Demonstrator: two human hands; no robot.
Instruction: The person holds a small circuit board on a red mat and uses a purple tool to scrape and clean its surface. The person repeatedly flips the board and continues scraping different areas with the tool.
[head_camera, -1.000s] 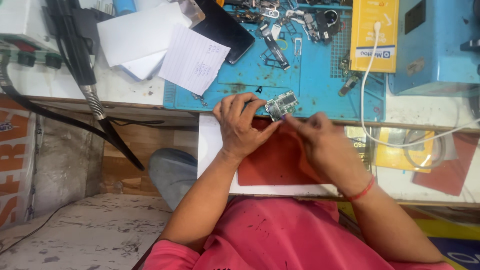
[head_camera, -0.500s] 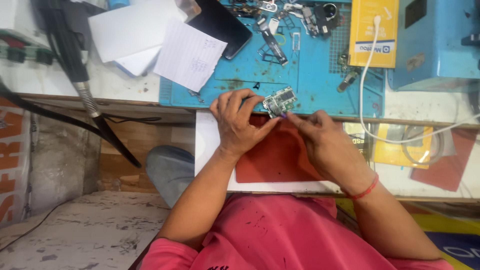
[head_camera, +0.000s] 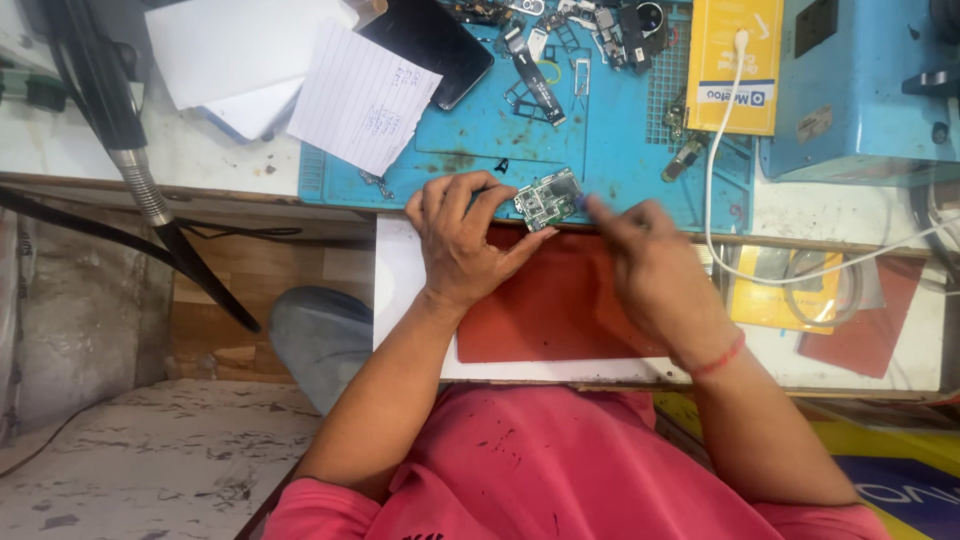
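While the left hand (head_camera: 462, 240) pinches the small green circuit board (head_camera: 546, 199) by its left end, the right hand (head_camera: 650, 270), fingers bunched, closes on its right edge.

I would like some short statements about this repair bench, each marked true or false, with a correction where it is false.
1. The left hand holds a small circuit board. True.
2. The work mat under the loose parts is green. False: it is blue.
3. The right hand wears a red band at the wrist. True.
4. The lined paper note lies right of the yellow box. False: it lies to its left.
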